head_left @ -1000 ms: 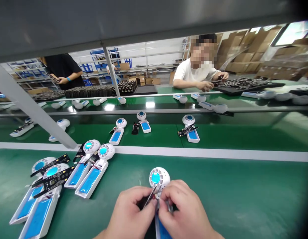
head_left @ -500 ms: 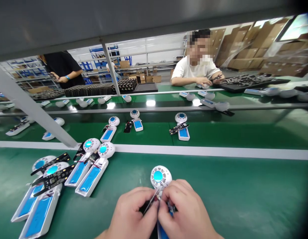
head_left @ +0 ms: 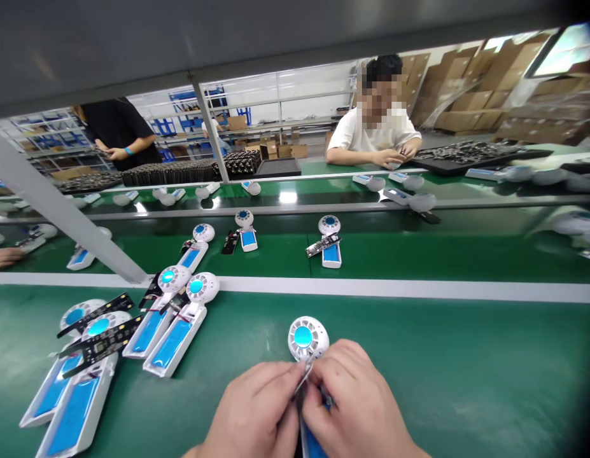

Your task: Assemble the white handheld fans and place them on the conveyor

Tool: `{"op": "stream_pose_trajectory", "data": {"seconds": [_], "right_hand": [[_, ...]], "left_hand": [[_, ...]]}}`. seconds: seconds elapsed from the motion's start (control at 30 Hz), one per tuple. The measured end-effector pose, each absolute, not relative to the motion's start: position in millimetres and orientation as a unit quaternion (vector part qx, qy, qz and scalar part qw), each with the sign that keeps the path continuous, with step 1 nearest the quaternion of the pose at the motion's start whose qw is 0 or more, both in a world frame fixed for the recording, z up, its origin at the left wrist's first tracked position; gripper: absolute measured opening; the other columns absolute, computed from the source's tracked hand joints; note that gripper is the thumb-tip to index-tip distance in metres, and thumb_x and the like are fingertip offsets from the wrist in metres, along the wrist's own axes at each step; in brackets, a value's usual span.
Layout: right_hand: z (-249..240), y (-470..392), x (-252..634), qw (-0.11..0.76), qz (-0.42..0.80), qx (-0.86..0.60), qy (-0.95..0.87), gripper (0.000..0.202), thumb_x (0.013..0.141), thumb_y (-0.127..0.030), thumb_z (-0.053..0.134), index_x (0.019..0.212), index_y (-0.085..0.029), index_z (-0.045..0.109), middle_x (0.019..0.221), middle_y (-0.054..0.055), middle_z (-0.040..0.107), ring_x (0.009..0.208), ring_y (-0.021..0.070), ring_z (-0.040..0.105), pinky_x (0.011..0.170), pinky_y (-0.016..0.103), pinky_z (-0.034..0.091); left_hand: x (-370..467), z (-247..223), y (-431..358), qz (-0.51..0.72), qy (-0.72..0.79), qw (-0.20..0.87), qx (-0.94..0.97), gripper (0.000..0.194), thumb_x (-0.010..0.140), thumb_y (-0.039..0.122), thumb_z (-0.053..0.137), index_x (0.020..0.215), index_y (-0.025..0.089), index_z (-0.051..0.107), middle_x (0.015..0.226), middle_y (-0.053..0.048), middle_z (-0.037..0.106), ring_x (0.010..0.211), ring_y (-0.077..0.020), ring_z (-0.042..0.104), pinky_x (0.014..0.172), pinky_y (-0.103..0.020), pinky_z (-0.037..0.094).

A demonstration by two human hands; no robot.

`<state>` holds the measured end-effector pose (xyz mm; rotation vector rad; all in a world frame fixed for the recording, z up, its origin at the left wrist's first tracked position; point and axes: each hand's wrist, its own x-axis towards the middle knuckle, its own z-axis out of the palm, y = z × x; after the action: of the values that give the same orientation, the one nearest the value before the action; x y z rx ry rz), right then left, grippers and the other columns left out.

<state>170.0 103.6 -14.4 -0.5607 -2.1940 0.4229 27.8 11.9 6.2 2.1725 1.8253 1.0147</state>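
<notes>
In front of me on the green bench lies a white handheld fan body (head_left: 308, 338), its round head uncovered and a blue panel in its handle partly under my hands. My left hand (head_left: 256, 407) is closed, pinching a thin circuit board (head_left: 302, 381) seen nearly edge-on just below the fan head. Close against it, my right hand (head_left: 356, 401) is also closed, fingertips pinched at the board's upper end. Whatever small part lies between the right fingertips is hidden.
Several similar fan bodies (head_left: 175, 343) with loose circuit boards (head_left: 101, 346) lie at left. Beyond a white strip (head_left: 371, 289), a green conveyor (head_left: 275, 261) carries more. A slanted metal post (head_left: 70, 203) stands at left, a shelf (head_left: 275, 38) hangs overhead. A co-worker (head_left: 373, 133) sits opposite.
The fan bodies on the near conveyor have shifted left, those on the far one right. My fingers have drawn closer together over the board. Another person's hand has appeared at the far left.
</notes>
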Motion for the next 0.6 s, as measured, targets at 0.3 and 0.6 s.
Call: {"op": "stream_pose_trajectory", "data": {"seconds": [0.3,0.6], "right_hand": [[-9.1,108.0,172.2,0.397,0.19,-0.179,-0.88,0.021,0.081,-0.005,0.047,0.066,-0.02,0.049,0.061,-0.002,0.054,0.059,0.0129,0.05,0.065,0.029,0.043],[-33.7,124.4,173.2,0.415,0.249,-0.309,-0.819,0.026,0.087,-0.026,0.06,0.112,-0.022,0.058,0.094,0.004,0.066,0.079,0.0162,0.067,0.069,0.023,0.057]], "left_hand": [[27.3,21.1,16.3,0.393,0.605,0.261,0.642,0.031,0.086,0.01,0.052,0.099,0.023,0.077,0.087,-0.007,0.075,0.081,-0.0186,0.07,0.077,-0.026,0.056],[-49.5,44.9,127.2,0.45,0.749,0.251,0.417,0.033,0.093,0.018,0.051,0.122,0.01,0.061,0.106,-0.013,0.072,0.087,-0.0191,0.07,0.075,-0.029,0.057]]}}
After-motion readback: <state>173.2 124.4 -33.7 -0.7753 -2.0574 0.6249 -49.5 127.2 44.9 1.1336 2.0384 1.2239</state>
